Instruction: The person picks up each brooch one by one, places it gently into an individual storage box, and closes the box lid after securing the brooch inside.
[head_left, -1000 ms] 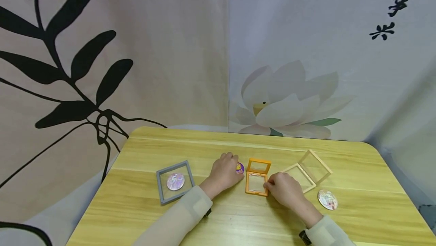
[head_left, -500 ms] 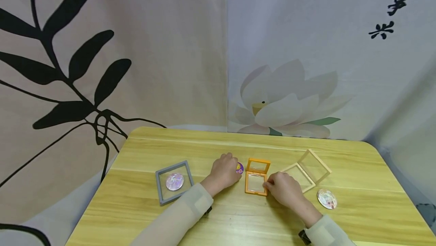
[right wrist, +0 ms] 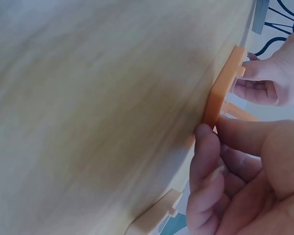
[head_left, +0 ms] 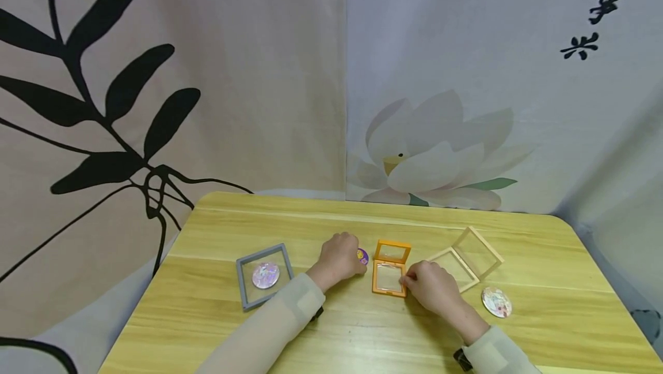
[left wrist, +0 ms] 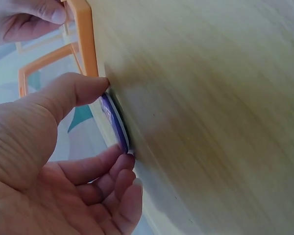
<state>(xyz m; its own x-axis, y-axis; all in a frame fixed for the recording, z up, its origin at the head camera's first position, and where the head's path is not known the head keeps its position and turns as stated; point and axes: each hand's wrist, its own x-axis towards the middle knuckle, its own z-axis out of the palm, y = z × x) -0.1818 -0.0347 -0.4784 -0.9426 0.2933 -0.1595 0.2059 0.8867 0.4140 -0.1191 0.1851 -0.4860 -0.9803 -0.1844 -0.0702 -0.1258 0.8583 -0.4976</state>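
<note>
In the head view my left hand [head_left: 338, 260] is at a round purple button badge [head_left: 364, 256] and covers part of it. The left wrist view shows thumb and index finger pinching the badge [left wrist: 114, 122] by opposite edges, low at the wooden table. To its right an orange hinged display frame [head_left: 389, 293] with clear film lies with its lid raised at the back. My right hand [head_left: 434, 285] grips the near right side of this frame between thumb and fingers. In the right wrist view the fingertips sit at a corner of the orange frame [right wrist: 225, 88].
A grey film frame [head_left: 242, 286] lies at left with a pale iridescent round badge [head_left: 266, 275] on it. Behind the right hand an opened cream frame [head_left: 486, 243] stands, and a white patterned badge [head_left: 496, 302] lies in front of it. Printed curtains [head_left: 269, 86] hang behind the table [head_left: 352, 339].
The left hand and the purple badge have shifted very slightly left. The right hand stays at the orange frame, and the other things lie as before.
</note>
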